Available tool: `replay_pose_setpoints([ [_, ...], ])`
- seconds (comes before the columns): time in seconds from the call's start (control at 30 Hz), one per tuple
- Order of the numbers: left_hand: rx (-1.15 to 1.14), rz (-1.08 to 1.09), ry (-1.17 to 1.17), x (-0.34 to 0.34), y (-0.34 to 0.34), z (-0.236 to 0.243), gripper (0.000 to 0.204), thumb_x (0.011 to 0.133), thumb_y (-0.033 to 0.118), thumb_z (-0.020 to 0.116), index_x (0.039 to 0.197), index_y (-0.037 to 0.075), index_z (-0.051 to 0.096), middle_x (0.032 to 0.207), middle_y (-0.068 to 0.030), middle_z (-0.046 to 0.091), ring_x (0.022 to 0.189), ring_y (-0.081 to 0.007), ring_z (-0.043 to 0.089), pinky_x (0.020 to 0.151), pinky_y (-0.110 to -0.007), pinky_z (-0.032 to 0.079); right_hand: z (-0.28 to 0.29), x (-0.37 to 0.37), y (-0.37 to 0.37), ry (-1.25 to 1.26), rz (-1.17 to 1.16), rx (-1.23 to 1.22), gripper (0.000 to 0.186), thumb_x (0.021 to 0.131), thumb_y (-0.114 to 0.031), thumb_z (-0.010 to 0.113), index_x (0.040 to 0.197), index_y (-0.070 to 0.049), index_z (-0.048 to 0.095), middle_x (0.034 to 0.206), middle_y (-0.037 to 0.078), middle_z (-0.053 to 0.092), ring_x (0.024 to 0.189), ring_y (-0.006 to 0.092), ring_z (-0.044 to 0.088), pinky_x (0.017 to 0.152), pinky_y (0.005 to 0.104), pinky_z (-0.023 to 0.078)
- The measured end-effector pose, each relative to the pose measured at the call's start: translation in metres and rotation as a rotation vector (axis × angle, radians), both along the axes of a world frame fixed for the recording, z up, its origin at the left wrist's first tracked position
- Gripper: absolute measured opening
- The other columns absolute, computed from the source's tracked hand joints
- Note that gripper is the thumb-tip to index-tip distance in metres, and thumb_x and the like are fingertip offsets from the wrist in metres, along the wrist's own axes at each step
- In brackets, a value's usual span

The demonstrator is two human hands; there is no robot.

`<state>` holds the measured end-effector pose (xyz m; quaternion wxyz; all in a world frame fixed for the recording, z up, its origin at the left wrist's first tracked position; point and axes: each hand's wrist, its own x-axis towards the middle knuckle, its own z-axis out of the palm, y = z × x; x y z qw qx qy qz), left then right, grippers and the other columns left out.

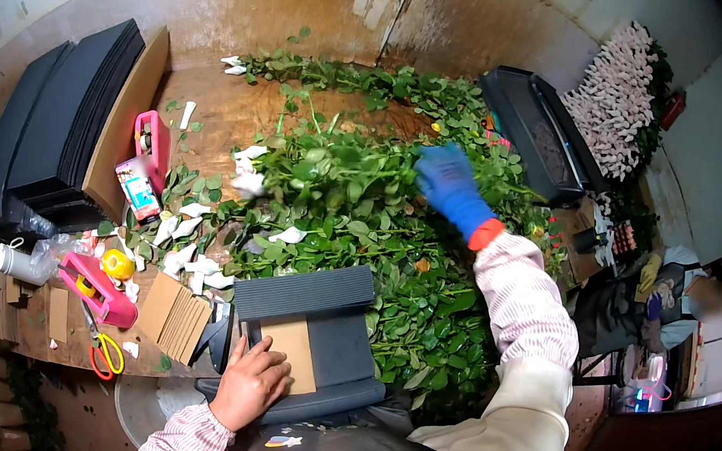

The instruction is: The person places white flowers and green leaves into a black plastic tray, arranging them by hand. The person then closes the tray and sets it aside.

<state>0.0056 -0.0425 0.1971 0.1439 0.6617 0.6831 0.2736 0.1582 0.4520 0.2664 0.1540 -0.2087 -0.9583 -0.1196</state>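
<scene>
My left hand (253, 382), bare, rests with fingers stretched on a brown cardboard piece (300, 356). That cardboard lies on a folded black corrugated sheet (348, 343) at the table's near edge. My right hand (447, 181), in a blue glove, reaches over the leafy pile and is closed round rose stems (342, 162); its fingertips are partly hidden by leaves. Slightly blurred white-covered flower heads (248, 182) stick out at the left end of these stems. More green rose stems (424, 300) spread beneath and beside the right arm.
At left stand black corrugated sheets (78, 118), two pink tape dispensers (151, 148) (99, 289), a phone (138, 189), yellow-handled scissors (106, 355) and stacked cardboard pieces (171, 319). A black trough (542, 136) sits back right, near bundled white-capped flowers (618, 96). Another person (673, 291) sits far right.
</scene>
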Motion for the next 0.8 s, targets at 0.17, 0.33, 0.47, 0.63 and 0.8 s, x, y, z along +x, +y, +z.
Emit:
replay_pose_setpoints([
  [0.17,0.017,0.001,0.003,-0.002,-0.004,-0.004,0.022,0.092,0.020,0.080,0.111,0.011,0.078,0.119,-0.0066,0.072,0.134,-0.0356,0.062,0.119,-0.064,0.038,0.060,0.062,-0.043,0.235,0.008,0.066,0.033,0.088,-0.013,0.074,0.121,-0.014,0.072,0.141,0.010,0.067,0.136,0.0362,0.057,0.121,0.0543,0.039],
  [0.33,-0.041,0.053,-0.139,-0.001,0.001,0.004,0.062,0.086,0.033,0.088,0.136,0.007,0.065,0.131,-0.0127,0.072,0.132,-0.0393,0.063,0.123,-0.067,0.031,0.099,0.154,-0.115,0.243,0.020,-0.049,0.039,0.086,-0.009,0.075,0.124,-0.018,0.073,0.126,0.008,0.072,0.125,0.0344,0.062,0.113,0.0535,0.046],
  [0.47,-0.085,0.135,-0.432,-0.005,-0.010,-0.002,0.118,0.071,0.034,0.100,0.162,0.004,0.030,0.131,-0.0149,0.074,0.136,-0.0378,0.062,0.122,-0.053,0.036,0.072,0.216,-0.161,0.014,0.086,-0.336,0.038,0.084,-0.007,0.074,0.119,-0.020,0.075,0.120,0.007,0.073,0.118,0.0328,0.065,0.113,0.0511,0.046],
  [0.63,-0.099,0.100,-0.358,-0.007,-0.011,-0.004,0.111,0.070,0.039,0.099,0.162,0.009,0.045,0.125,-0.0077,0.077,0.139,-0.0353,0.061,0.127,-0.064,0.021,-0.009,0.262,-0.179,-0.293,0.013,-0.459,0.026,0.082,-0.015,0.078,0.107,-0.020,0.074,0.099,0.006,0.069,0.099,0.0291,0.067,0.094,0.0461,0.051],
  [0.8,-0.099,0.033,-0.224,-0.003,-0.007,0.000,0.033,0.082,0.027,0.091,0.113,0.018,0.083,0.131,-0.0038,0.074,0.143,-0.0352,0.057,0.126,-0.067,0.022,0.001,0.224,-0.185,-0.643,-0.211,-0.291,0.017,0.088,-0.022,0.073,0.104,-0.019,0.076,0.099,0.005,0.073,0.099,0.0287,0.070,0.092,0.0461,0.052],
])
